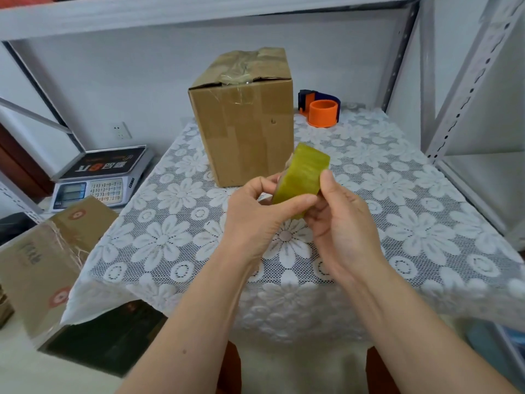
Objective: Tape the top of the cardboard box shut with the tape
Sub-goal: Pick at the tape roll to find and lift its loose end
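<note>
A brown cardboard box [243, 129] stands upright at the back of the table, its top flaps folded down with clear tape crumpled across the seam. In front of it, above the table, both hands hold a yellow-green roll of tape [302, 176] edge-on. My left hand [257, 211] grips the roll's left side with the thumb laid across its lower face. My right hand [338, 223] holds the right side, thumb pressed on the rim. The roll's core is hidden by my fingers.
An orange and dark blue tape dispenser [321, 109] sits at the back right of the lace-covered table [397, 194]. A weighing scale [99, 177] and a second cardboard box [48, 251] stand lower on the left. Metal shelf posts [466, 81] rise on the right.
</note>
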Demonstrator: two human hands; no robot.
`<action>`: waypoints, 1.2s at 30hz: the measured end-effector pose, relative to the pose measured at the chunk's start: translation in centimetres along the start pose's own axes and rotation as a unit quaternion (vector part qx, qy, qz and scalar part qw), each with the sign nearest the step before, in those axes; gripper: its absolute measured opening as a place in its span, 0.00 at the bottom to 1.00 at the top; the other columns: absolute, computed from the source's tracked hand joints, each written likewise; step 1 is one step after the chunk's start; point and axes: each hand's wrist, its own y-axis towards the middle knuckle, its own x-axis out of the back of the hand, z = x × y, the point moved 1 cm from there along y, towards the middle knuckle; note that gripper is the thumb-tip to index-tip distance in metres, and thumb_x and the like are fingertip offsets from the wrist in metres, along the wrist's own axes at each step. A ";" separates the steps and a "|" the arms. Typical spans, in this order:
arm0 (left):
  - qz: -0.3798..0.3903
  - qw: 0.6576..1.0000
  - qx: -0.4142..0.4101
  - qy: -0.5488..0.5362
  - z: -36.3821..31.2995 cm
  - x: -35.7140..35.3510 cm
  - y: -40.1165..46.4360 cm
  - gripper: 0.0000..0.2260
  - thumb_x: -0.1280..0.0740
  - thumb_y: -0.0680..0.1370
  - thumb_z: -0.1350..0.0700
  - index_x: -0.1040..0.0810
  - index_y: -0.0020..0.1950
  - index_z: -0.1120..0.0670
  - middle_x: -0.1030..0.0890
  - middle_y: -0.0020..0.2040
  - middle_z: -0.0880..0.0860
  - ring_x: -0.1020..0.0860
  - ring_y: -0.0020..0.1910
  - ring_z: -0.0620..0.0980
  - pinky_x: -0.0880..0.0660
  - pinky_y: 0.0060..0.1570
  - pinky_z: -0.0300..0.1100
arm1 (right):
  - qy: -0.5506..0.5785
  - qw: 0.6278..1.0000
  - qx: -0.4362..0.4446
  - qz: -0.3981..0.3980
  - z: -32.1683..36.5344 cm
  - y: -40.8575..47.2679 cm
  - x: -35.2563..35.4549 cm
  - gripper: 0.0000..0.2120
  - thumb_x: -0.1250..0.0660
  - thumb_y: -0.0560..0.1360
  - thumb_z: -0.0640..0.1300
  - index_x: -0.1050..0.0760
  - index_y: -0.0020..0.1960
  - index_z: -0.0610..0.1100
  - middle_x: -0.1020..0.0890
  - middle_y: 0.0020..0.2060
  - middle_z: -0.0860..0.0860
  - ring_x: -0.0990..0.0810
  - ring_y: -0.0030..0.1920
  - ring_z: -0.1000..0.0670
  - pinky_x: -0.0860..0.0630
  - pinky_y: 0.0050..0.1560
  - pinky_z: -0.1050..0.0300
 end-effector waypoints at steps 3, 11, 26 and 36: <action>0.023 1.000 0.001 0.013 0.2 0.4 0.2 0.13 0.20 0.60 0.63 0.20 0.33 0.50 0.17 0.57 0.50 0.16 0.48 0.49 0.20 0.49 0.41 | 0.038 0.999 -0.027 -0.014 0.6 0.1 0.3 0.20 0.43 0.80 0.48 0.23 0.58 0.34 0.17 0.52 0.36 0.18 0.56 0.39 0.23 0.60 0.47; 0.028 0.998 0.054 -0.010 0.2 -0.1 0.0 0.17 0.24 0.64 0.55 0.16 0.51 0.58 0.14 0.50 0.56 0.17 0.52 0.52 0.21 0.56 0.46 | 0.068 0.998 -0.013 -0.012 1.3 0.5 0.8 0.19 0.45 0.81 0.49 0.22 0.55 0.36 0.15 0.49 0.39 0.15 0.51 0.43 0.20 0.55 0.49; 0.071 0.991 0.014 0.115 0.2 -1.0 -0.6 0.10 0.24 0.68 0.60 0.15 0.47 0.48 0.14 0.41 0.51 0.17 0.40 0.48 0.19 0.46 0.40 | 0.110 0.988 -0.030 -0.100 2.5 0.8 1.4 0.14 0.37 0.78 0.47 0.21 0.46 0.37 0.14 0.36 0.42 0.14 0.38 0.47 0.17 0.40 0.51; 0.062 0.992 -0.064 0.086 -0.3 -0.8 -0.2 0.06 0.25 0.68 0.64 0.15 0.42 0.56 0.16 0.33 0.46 0.23 0.30 0.37 0.27 0.35 0.30 | 0.005 1.000 -0.026 -0.001 2.0 1.0 1.6 0.15 0.31 0.71 0.42 0.22 0.52 0.32 0.15 0.43 0.43 0.16 0.44 0.47 0.18 0.39 0.55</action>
